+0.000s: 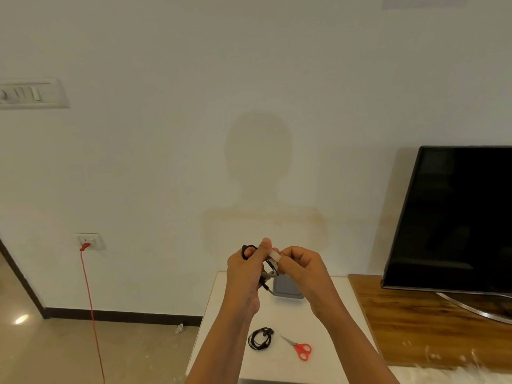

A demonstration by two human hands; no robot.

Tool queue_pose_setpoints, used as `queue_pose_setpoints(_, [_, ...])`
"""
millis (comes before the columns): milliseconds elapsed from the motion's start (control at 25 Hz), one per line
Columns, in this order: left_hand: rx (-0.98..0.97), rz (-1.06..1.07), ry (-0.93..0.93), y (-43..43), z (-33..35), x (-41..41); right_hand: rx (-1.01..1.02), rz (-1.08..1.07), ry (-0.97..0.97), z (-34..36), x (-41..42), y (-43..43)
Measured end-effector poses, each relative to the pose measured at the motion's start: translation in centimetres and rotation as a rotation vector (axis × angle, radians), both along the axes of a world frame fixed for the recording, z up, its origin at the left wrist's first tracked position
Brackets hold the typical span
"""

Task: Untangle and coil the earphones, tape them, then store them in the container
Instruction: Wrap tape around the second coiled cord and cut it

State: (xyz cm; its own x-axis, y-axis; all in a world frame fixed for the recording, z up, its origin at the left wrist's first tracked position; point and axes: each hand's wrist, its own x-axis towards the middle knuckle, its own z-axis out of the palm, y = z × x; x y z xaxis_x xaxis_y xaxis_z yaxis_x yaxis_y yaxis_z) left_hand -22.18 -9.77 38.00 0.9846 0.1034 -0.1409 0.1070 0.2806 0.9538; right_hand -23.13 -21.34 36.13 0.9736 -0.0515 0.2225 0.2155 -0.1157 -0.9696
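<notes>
Above the far end of the table point(332, 314), you hold a bundle of black earphones point(243, 249) up between both hands. Your left hand point(245, 268) curls round the coil, thumb pressed on top, so the loops cannot spring apart. Your right hand point(302, 266) pinches a short strip of pale tape point(275, 256) against the bundle, fingers bent, seemingly to wrap it round the wires. Holding the work in the air leaves room to pass the tape all the way round.

The cord looks thin and black, gathered into small loops, with a few strands and what may be the plug end hanging below your fingers. Under your hands sits the grey container point(286, 288), likely waiting for the taped bundle. Nearer you lie a second coiled set point(260, 338) and red scissors point(300, 349) just to its right, within easy reach.
</notes>
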Motion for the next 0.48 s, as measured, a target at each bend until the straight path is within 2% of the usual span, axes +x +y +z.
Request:
queue_pose_setpoints(280, [-0.162, -0.055, 0.094, 0.7, 0.3, 0.7, 0.044, 0.087, 0.014, -0.8, -0.7, -1.5])
queue_pose_setpoints(400, [-0.118, -0.091, 0.088, 0.6, 0.1, 0.5, 0.047, 0.051, 0.040, -1.0, -0.7, -1.6])
queue_pose_setpoints(480, [-0.007, -0.105, 0.040, 0.2, -0.1, -0.1, 0.032, -0.001, 0.050, -0.9, -0.4, -1.4])
